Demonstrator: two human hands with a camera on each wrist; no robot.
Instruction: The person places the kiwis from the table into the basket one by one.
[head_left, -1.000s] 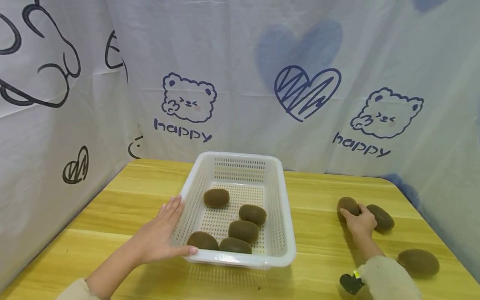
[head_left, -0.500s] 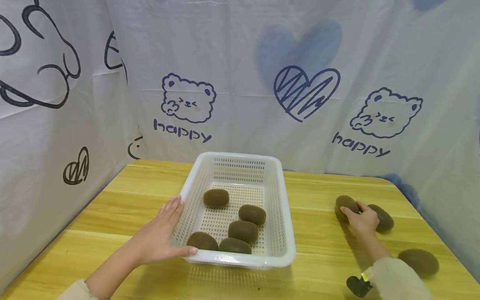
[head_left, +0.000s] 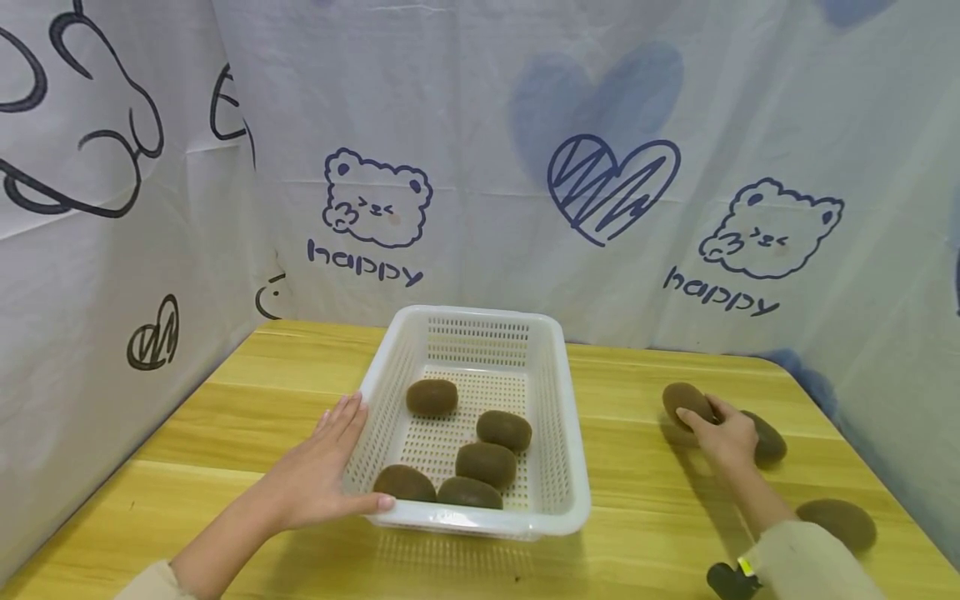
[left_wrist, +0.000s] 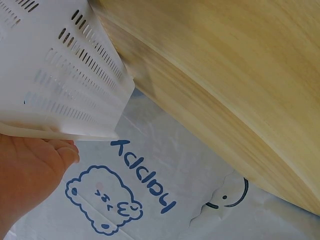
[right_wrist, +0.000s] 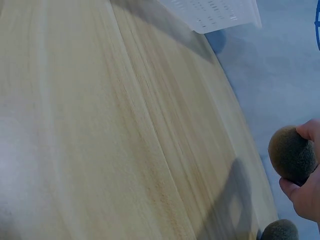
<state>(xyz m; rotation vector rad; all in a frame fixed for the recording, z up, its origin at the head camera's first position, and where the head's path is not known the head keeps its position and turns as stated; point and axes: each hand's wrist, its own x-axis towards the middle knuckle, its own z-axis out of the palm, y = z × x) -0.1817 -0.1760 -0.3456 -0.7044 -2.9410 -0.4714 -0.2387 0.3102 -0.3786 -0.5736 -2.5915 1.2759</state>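
Observation:
In the head view my right hand (head_left: 726, 435) pinches a brown kiwi (head_left: 686, 405) between thumb and fingers, slightly above the table, with a shadow beneath it. The right wrist view shows the same kiwi (right_wrist: 292, 155) between thumb and fingertips. Just behind that hand lies another kiwi (head_left: 767, 439), partly covered by it. My left hand (head_left: 318, 479) rests against the near left corner of a white plastic basket (head_left: 573, 467), fingers straight along the side rim and thumb on the front rim. Several kiwis, including one kiwi (head_left: 432, 397) at the back, lie inside the basket.
One more kiwi (head_left: 838, 523) lies near the right table edge, by the right sleeve (head_left: 813, 562). A small black object (head_left: 731, 581) with a yellow mark shows beside that sleeve. Printed white cloth (head_left: 480, 167) hangs behind the wooden table (head_left: 630, 517).
My right hand has lifted the kiwi a little and shifted it slightly left, away from the kiwi behind. The left hand and the basket have stayed in place.

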